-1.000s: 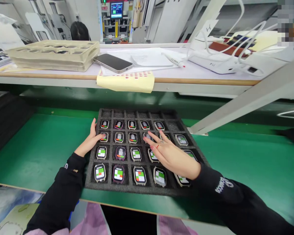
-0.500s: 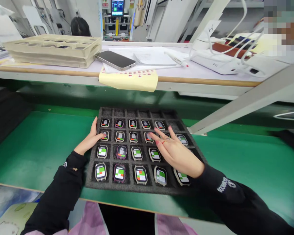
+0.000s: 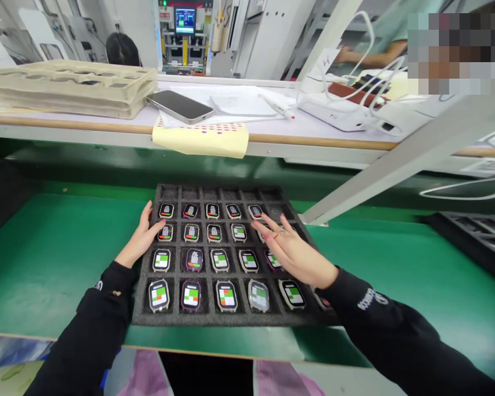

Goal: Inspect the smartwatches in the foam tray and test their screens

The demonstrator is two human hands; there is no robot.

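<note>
**While the left hand (image 3: 140, 236) lies against the tray (image 3: 239, 318), the right hand (image 3: 299, 257) spreads above the watches (image 3: 226, 296)**

As I look from the near edge, lilac cloth (image 3: 147, 374) shows below a green surface (image 3: 66, 258), and black sleeves (image 3: 101, 313) reach over it. The tray, dark and divided into compartments, lies flat on that surface between the hands. Watches sit face up in it; those nearest show white and green patches, some with orange, while most in their two farthest rows have dark screens with an orange and green strip. The right hand's grip is spread, fingertips over those far rows; whether they touch a watch, I can't tell. The left hand's grip is parted, thumb over the tray's left edge, fingers along its outside. Beyond, a pale post (image 3: 355, 190) slants down to the surface. On the shelf (image 3: 280, 138) behind, a yellow sheet (image 3: 198, 140) hangs over the edge below a phone (image 3: 180, 106); papers (image 3: 243, 103) and a pen (image 3: 277, 105) lie to its right, pale trays (image 3: 66, 100) to its left. Farther back, a screen (image 3: 185, 21) glows on a machine (image 3: 185, 52).
</note>
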